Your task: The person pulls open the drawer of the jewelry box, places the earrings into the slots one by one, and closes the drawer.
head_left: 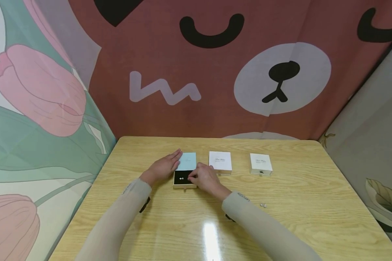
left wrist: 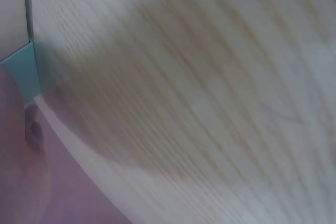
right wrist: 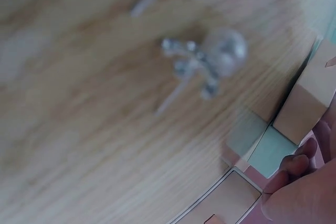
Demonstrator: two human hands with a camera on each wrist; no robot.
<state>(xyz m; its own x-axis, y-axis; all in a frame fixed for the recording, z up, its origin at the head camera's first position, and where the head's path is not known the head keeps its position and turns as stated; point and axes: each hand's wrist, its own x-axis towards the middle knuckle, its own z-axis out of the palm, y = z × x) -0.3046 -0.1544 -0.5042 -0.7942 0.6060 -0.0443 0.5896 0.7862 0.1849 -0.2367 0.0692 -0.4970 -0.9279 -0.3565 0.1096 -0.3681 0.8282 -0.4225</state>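
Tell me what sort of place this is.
It looks like a small tabletop recording corner, possibly indoors: a wood-grain table stands before a cartoon-face backdrop, with a tulip-print cloth hanging along the left side.

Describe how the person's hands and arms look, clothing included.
The left hand and right hand are bare, no gloves showing. The long, light beige fabric left sleeve and matching right sleeve reach the wrists, each with small dark markings near the cuff, too small to read. A small black piece shows beside each cuff; what it is, I cannot tell.
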